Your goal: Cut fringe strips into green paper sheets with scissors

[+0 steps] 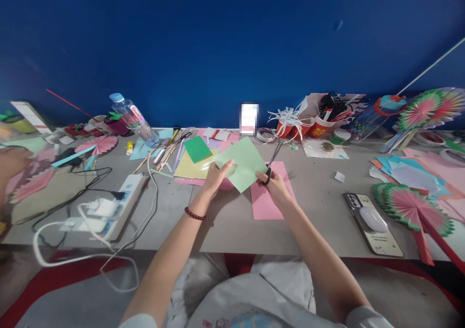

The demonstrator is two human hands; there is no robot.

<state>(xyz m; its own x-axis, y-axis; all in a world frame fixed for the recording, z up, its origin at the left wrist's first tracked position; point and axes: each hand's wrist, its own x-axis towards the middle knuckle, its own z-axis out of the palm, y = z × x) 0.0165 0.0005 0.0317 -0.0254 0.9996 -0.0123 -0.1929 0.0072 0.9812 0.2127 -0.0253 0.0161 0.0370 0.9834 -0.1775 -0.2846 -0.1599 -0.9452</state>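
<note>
My left hand (215, 178) pinches the left corner of a pale green paper sheet (241, 163) and holds it above the table. My right hand (273, 186) is closed round black-handled scissors (273, 161), whose blades point up and away beside the sheet's right edge. A pink paper sheet (267, 202) lies flat on the grey table (232, 231) under my right hand. A dark bead bracelet circles my left wrist.
A power strip (116, 207) with white cables lies at the left. A phone (374, 224) with a white oval object on it rests at the right, beside folded paper fans (414, 207). Coloured sheets, sticks, a water bottle (134, 119) and red cups (319, 127) line the back.
</note>
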